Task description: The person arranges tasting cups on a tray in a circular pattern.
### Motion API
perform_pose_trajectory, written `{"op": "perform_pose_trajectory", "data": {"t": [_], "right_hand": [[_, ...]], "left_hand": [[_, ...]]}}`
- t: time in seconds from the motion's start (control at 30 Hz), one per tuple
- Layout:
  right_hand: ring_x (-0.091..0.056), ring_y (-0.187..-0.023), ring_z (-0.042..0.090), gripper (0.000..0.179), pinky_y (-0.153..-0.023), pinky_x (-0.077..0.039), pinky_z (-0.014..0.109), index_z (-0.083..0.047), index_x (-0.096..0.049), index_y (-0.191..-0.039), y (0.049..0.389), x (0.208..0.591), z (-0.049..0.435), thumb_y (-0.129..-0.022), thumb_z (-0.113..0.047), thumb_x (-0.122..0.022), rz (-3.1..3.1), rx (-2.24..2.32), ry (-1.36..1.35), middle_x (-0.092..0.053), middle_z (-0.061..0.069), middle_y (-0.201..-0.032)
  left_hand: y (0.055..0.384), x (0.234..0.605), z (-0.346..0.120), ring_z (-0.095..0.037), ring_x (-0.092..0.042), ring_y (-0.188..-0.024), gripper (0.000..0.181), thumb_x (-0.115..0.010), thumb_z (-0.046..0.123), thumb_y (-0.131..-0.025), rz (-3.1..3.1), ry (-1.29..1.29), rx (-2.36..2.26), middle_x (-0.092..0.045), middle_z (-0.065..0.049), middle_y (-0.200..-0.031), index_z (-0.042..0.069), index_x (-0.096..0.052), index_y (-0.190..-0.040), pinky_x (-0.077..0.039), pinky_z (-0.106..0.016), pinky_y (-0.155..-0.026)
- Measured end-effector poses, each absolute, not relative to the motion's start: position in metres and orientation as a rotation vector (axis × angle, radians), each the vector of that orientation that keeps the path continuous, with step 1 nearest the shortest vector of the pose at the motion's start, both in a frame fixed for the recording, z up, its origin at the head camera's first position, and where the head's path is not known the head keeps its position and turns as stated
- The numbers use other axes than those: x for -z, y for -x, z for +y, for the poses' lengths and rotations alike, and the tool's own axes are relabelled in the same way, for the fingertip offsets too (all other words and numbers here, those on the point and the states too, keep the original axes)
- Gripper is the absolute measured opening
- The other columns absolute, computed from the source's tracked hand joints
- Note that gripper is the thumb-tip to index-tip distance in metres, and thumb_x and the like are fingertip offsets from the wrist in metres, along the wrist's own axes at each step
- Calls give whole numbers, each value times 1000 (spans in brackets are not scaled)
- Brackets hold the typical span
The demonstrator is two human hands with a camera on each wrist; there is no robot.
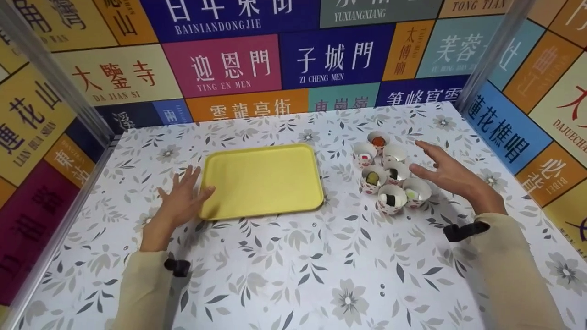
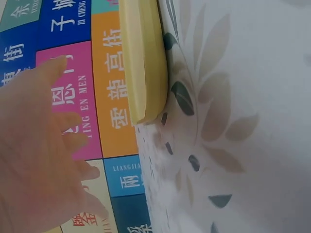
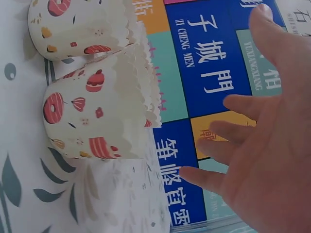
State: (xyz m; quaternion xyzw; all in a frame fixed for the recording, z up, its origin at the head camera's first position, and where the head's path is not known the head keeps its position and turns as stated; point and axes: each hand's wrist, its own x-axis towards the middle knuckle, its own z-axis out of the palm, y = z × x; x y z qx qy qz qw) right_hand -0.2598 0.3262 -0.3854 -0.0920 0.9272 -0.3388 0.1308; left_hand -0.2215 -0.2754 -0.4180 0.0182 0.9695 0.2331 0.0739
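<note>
A yellow rectangular tray (image 1: pixel 263 181) lies flat on the table, with a bare surface. Over its left edge hovers my left hand (image 1: pixel 179 198), fingers spread and holding nothing; the left wrist view shows the tray's rounded corner (image 2: pixel 148 63) beside that hand (image 2: pixel 43 155). To the right of the tray stand several paper cups with dessert prints, grouped closely, each with a small item inside. One cup (image 1: pixel 384 207) has a white piece with a black band, another (image 1: pixel 365 176) a greenish piece. My right hand (image 1: pixel 451 176) is held just right of the cups, fingers extended, gripping nothing.
A white tablecloth (image 1: pixel 275 266) with grey leaves and flowers covers the table. Panels with coloured blocks and Chinese lettering (image 1: pixel 224 64) rise behind it and on both sides. Clear posts (image 1: pixel 493 55) stand at the back corners. Both wrists wear dark straps (image 1: pixel 465 230).
</note>
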Motion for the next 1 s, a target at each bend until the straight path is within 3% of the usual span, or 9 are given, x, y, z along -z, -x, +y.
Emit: {"op": "perform_pose_trajectory", "data": {"t": [0.17,0.3,0.4,0.53,0.77,0.87,1.0], "right_hand": [[-7,-151,52,87,-111,-21,75,-22,-1,-162,255,397,334,-100,-38,-59,2582,1100,331,6,18,-168],[-14,-150,53,91,-106,-33,73,-24,2,-162,253,406,339,-98,-30,-63,2532,1151,346,8,18,-168],[-15,-149,53,95,-108,-29,73,-25,2,-162,251,412,342,-96,-28,-66,2511,1157,350,9,18,-168],[-14,-148,55,99,-110,-24,74,-20,-1,-162,248,418,345,-92,-23,-71,2482,1158,398,8,20,-167],[-15,-140,67,103,-106,-29,76,-17,-6,-162,246,422,346,-88,-30,-75,2502,993,429,1,30,-164],[-22,-139,65,105,-106,-31,74,-15,-4,-162,245,422,345,-86,-28,-77,2509,993,432,-2,31,-164],[-19,-144,60,110,-109,-24,75,-13,-2,-162,246,424,340,-83,-26,-79,2501,1020,441,-6,29,-164]], "left_hand": [[215,423,-277,-51,3,-152,89,-38,64,-100,2837,-38,-844,0,-20,-168,10,-2,-161,11,-79,-109],[209,429,-279,-45,-4,-154,92,-44,61,-99,2742,-41,-979,-2,-20,-168,9,1,-161,-2,-69,-119],[206,430,-279,-42,-5,-155,96,-48,60,-98,2688,-28,-1014,-2,-19,-168,10,4,-161,-11,-61,-123],[207,430,-277,-42,-8,-155,99,-56,56,-96,2665,-6,-986,-3,-18,-168,13,5,-161,-12,-61,-123],[209,437,-277,-41,-7,-155,109,-66,56,-90,2615,-1,-945,0,-18,-168,14,5,-161,-13,-60,-123],[208,438,-279,-42,-9,-154,110,-69,53,-89,2616,-34,-937,-1,-19,-168,11,3,-161,-15,-59,-123],[207,437,-282,-42,-15,-153,111,-72,48,-89,2621,-59,-936,-6,-20,-167,10,3,-161,-19,-59,-122]]}}
